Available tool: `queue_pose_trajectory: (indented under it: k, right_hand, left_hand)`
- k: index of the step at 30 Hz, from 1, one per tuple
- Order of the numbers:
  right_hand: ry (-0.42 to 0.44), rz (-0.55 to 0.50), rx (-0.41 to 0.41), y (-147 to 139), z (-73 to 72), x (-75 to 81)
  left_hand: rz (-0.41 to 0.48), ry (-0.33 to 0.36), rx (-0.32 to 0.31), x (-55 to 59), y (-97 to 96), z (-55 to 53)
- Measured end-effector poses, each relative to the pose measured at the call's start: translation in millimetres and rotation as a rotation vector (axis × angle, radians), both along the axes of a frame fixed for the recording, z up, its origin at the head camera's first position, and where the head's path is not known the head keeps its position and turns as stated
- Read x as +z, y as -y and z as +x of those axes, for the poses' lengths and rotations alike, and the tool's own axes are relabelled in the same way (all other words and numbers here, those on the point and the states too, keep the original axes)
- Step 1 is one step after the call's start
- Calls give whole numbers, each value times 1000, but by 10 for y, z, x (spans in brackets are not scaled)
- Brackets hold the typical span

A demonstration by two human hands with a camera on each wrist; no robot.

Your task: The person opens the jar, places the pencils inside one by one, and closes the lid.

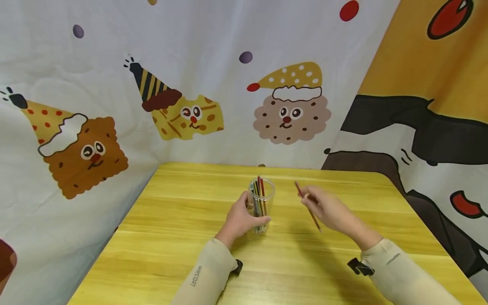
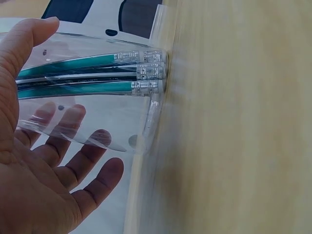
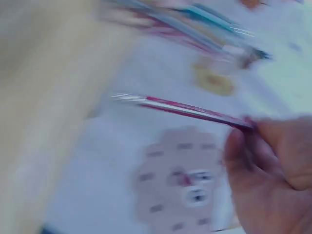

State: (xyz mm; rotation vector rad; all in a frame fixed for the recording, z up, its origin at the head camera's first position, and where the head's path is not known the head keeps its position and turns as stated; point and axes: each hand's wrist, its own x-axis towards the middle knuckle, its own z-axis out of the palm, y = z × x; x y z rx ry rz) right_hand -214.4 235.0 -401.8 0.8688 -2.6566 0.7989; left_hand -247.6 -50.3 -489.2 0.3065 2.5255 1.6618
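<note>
A clear plastic cup (image 1: 270, 204) stands upright on the table, holding several pencils (image 1: 261, 199), some red-tipped and some dark. My left hand (image 1: 241, 219) grips the cup from its left side, thumb across the near wall. In the left wrist view, teal-striped pencils (image 2: 83, 90) rest inside with white eraser ends against the cup's bottom. To the right of the cup and apart from it, my right hand (image 1: 333, 209) pinches a slanted red pencil (image 1: 313, 217) above the table. The right wrist view is blurred but shows this pencil's silvery eraser end.
The yellow wood-grain table (image 1: 164, 237) extends around both hands. Behind it hangs a white cloth (image 1: 228, 148) printed with cartoon snacks, meeting the table's far edge. A black strap (image 1: 360, 267) is on the right wrist.
</note>
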Motion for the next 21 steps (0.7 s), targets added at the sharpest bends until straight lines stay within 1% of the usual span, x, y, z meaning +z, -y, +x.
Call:
queue_pose_trajectory:
  k: [1,3,4,5,6,8,10,12,14,15,18,21]
  right_hand:
    - [-70,-125,-12,72,-36,155]
    - [-160,-378,-34,241,-83,469]
    - [-206,-482,-32,334,-90,596]
    - [-243,-571,-24,428,-97,702]
    - [-263,-647,-17,524,-104,780]
    - [-284,-727,-5,694,-119,852]
    - [-295,-737,25,835,-161,834]
    - [-311,-680,54,913,-225,743]
    - [-318,-601,79,952,-292,632]
    - [-322,-553,79,963,-320,570]
    - [-318,-408,63,976,-381,380]
    - [-306,-274,39,984,-400,219]
  left_hand:
    - [-1,0,1,-3,1,0]
    - [-3,2,2,-3,3,1]
    - [-1,0,-1,-2,4,2]
    - [-1,1,-3,-1,5,1]
    - [1,0,-5,-1,5,1]
    - [5,1,-10,-3,5,-2]
    - [8,1,-11,-4,4,-1]
    - [15,-2,-12,-4,2,-2]
    - [18,-5,-13,0,3,-4]
    - [18,-7,-13,4,5,-7]
    - [20,-11,-16,6,13,-13]
    - [24,-11,-20,2,26,-17]
